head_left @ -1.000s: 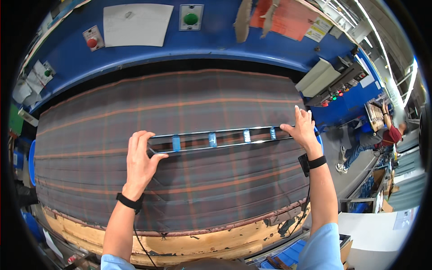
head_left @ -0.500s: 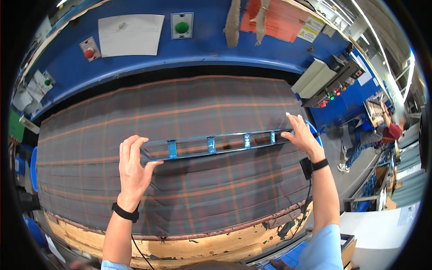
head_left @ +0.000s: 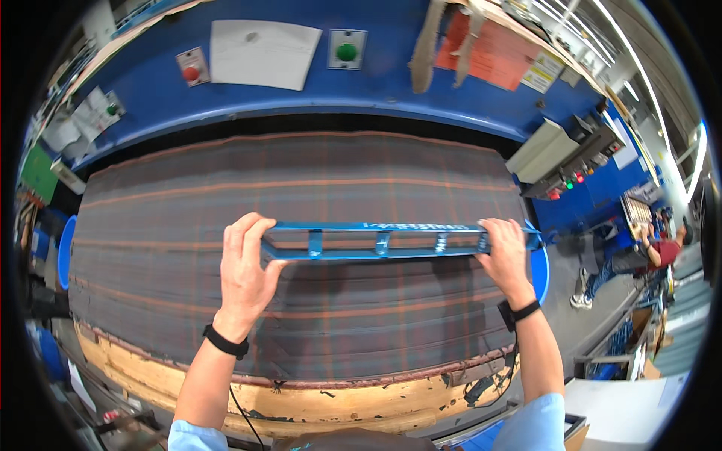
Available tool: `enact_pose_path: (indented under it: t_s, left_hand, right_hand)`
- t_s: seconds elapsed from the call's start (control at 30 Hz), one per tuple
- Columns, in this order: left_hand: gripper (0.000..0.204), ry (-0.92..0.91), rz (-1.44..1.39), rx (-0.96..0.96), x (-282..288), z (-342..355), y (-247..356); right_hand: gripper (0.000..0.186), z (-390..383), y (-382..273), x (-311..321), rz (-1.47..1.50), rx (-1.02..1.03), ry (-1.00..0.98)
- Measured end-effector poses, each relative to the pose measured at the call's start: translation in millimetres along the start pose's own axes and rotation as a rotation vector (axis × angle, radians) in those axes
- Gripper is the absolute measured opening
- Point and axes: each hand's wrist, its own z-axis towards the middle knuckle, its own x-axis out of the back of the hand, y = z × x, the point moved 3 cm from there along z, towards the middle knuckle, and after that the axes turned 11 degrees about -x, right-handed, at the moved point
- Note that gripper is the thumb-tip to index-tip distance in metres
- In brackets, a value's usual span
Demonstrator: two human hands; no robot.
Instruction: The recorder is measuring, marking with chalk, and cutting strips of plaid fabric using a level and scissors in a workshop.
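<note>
A long, narrow blue cutting die [head_left: 382,242] with several short cross bars spans the space between my two hands. My left hand [head_left: 247,263] grips its pointed left end, fingers on the far rail and thumb on the near one. Near the other end my right hand [head_left: 505,255] is closed around the die, its fingers over the far rail; the die's right tip sticks out past it. White marks show on the far rail and the cross bars. Beneath the die spreads dark plaid cloth [head_left: 316,169] with orange lines. The die looks held above the cloth.
A blue machine beam [head_left: 263,105] with a green button [head_left: 346,52] and a red button [head_left: 191,74] runs behind the cloth. At the right stands a control box [head_left: 579,169]. A worn wooden edge [head_left: 331,398] lies nearest me. Another person [head_left: 662,252] works far right.
The die has turned so the side of its far rail now shows, and it looks lifted. My right hand's fingers, stretched out before, have folded over the rail. The whole view has shifted slightly.
</note>
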Motion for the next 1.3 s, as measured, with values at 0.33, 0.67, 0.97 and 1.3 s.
enact_pose_path:
  t_s: [0.33,0.67,0.97,1.3]
  left_hand:
    - [0.071,0.200,0.028,0.079,77,-62,-8]
    - [0.037,0.152,0.145,0.578,146,-288,43]
    - [0.024,0.157,0.175,0.585,123,-339,62]
    - [0.021,-0.001,0.213,0.541,121,-335,65]
  right_hand:
    - [0.080,-18,-2,142,-0.222,0.062,0.339]
    - [0.060,3,9,231,-0.355,-0.050,0.553]
    - [0.061,64,-22,275,-0.254,-0.283,0.549]
    - [0.072,202,-29,265,-0.477,-0.205,0.431]
